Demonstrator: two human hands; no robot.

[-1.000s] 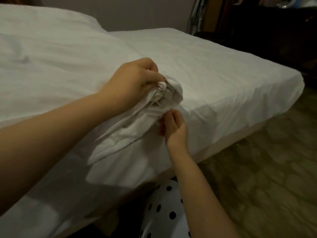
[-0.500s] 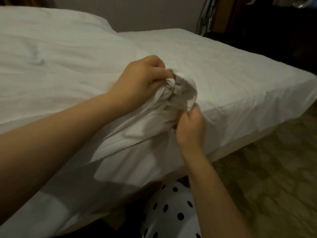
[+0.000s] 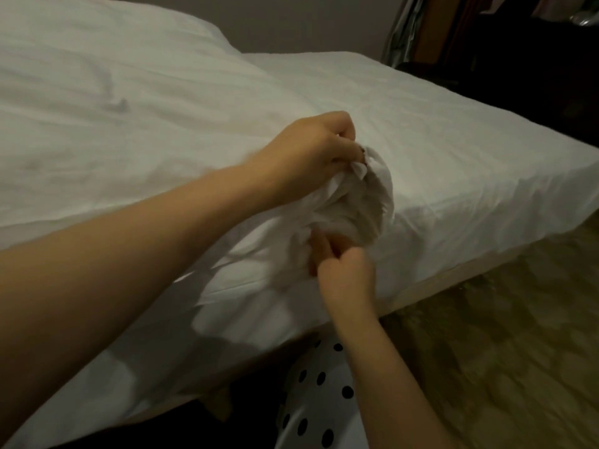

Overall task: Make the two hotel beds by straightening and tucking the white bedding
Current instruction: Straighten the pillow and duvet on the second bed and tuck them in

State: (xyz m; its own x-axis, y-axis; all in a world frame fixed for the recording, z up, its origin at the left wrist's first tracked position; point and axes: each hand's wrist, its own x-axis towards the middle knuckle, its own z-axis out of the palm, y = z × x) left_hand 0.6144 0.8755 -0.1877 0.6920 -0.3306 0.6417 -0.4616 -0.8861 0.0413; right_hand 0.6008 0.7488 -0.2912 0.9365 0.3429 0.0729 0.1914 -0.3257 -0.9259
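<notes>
Left hand (image 3: 311, 157) and right hand (image 3: 343, 267) are each grasping the bunched white bedding (image 3: 359, 209) at the bed (image 3: 486, 176) edge, 3 o'clock of centre; top lying smooth, tucking not yet done.

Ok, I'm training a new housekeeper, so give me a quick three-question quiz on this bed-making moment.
1. True or false: the left hand grips the bunched sheet at the mattress edge.
2. Where is the right hand? A) just below the bunch, against the mattress side; B) flat on top of the pillow; C) down on the floor.
3. Fill in: the garment below the right arm is white with black ____.
Key: 1 true; 2 A; 3 dots.
</notes>
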